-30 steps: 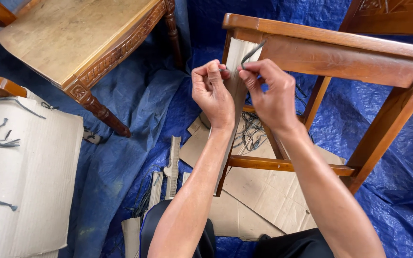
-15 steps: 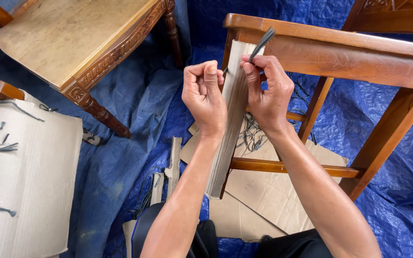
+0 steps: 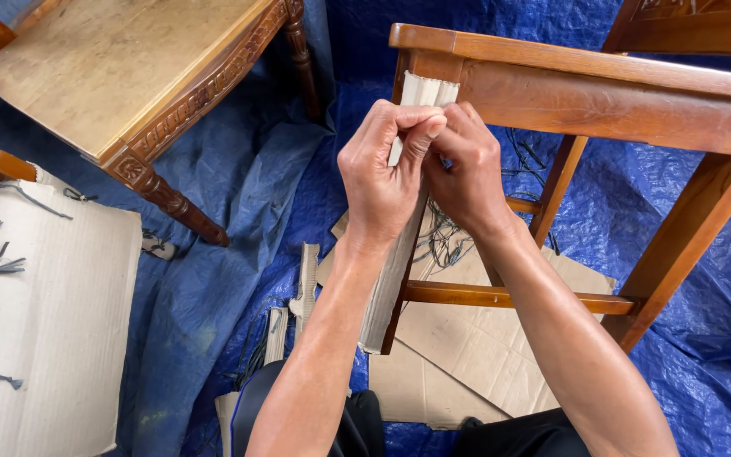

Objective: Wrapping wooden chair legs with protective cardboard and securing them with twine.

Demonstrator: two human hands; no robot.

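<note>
A brown wooden chair frame [image 3: 602, 101] stands in front of me on a blue tarp. A long strip of corrugated cardboard [image 3: 387, 288] is wrapped around its front left leg. My left hand [image 3: 382, 182] and my right hand [image 3: 467, 173] meet at the upper part of the strip, fingers pinched together over it. The dark strap seen a moment ago is hidden under my fingers.
A carved wooden table [image 3: 120, 76] stands at the upper left. A cardboard-wrapped piece [image 3: 40, 322] with dark straps lies at the left. Flat cardboard sheets [image 3: 475, 338], cardboard offcuts [image 3: 305, 283] and loose dark strands [image 3: 442, 233] lie on the blue tarp [image 3: 712, 338].
Both hands have closed in together on the strip. The dark strap end that stuck up from my right fingers no longer shows.
</note>
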